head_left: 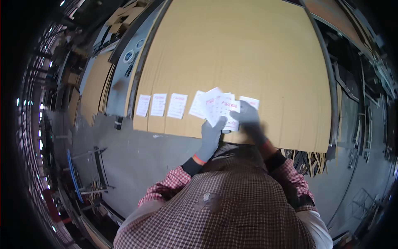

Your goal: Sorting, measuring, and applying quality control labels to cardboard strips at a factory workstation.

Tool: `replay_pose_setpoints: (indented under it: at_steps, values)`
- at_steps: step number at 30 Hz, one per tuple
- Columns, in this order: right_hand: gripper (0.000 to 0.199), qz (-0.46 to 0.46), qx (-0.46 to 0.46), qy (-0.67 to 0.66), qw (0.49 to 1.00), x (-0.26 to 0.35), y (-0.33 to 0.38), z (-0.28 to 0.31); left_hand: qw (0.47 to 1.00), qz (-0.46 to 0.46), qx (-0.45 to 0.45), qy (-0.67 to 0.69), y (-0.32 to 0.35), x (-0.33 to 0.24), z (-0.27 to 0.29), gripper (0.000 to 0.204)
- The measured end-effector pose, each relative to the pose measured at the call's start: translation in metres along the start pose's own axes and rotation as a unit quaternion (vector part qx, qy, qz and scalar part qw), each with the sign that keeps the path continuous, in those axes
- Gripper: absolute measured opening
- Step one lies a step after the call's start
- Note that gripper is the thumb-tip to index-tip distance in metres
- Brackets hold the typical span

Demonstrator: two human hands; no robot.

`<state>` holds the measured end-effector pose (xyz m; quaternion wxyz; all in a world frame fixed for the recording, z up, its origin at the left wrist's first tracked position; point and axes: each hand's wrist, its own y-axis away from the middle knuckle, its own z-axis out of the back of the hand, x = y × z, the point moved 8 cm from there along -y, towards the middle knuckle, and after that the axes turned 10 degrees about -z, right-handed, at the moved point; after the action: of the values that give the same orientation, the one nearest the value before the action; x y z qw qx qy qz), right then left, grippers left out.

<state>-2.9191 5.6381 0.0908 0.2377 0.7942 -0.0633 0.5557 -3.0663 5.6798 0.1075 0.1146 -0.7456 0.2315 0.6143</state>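
Note:
My left hand (pixel 212 135), in a grey glove, holds a fanned bunch of white paper labels (pixel 215 106) with red print over the near edge of a large cardboard sheet (pixel 232 45). In a grey glove too, my right hand (pixel 248 118) rests on the labels' right side, blurred, fingers on a label. Three single white labels (pixel 143 105) (pixel 158 104) (pixel 177 106) lie in a row on the cardboard to the left of the bunch. Another label (pixel 251 101) shows just behind my right hand.
The cardboard sheet lies on a grey work surface (pixel 141 153). More cardboard sheets (pixel 93 85) are stacked at the left. A metal frame (pixel 97 166) stands at the lower left, and rails and racks (pixel 352 103) run along the right side.

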Motion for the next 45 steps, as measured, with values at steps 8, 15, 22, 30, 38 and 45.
replay_pose_setpoints:
  at_steps: [8, 15, 22, 30, 38, 45]
  values:
    - [0.058, 0.031, -0.153, 0.278, 0.948, 0.065, 0.029, 0.135, 0.998, -0.002, -0.045, 0.046, 0.016, 0.017, -0.048, 0.031]
    - [0.059, -0.037, 0.017, -0.012, 0.999, 0.032, 0.04, 0.105, 1.0, -0.016, -0.014, -0.016, 0.037, 0.006, -0.102, 0.025]
    - [0.051, -0.009, -0.179, 0.126, 0.976, 0.076, 0.06, 0.207, 0.998, -0.011, -0.056, -0.008, 0.033, 0.021, -0.11, 0.036]
    - [0.053, 0.005, -0.104, 0.126, 0.987, 0.054, 0.076, 0.195, 0.998, 0.0, 0.05, -0.031, 0.031, 0.054, -0.188, 0.029]
    - [0.046, 0.063, -0.132, 0.075, 0.986, 0.073, 0.097, 0.269, 0.99, 0.053, 0.105, 0.074, 0.023, 0.074, -0.222, 0.036]
    - [0.046, 0.108, -0.104, 0.174, 0.973, 0.063, 0.108, 0.273, 0.988, 0.034, 0.145, 0.032, 0.021, 0.073, -0.251, 0.032]
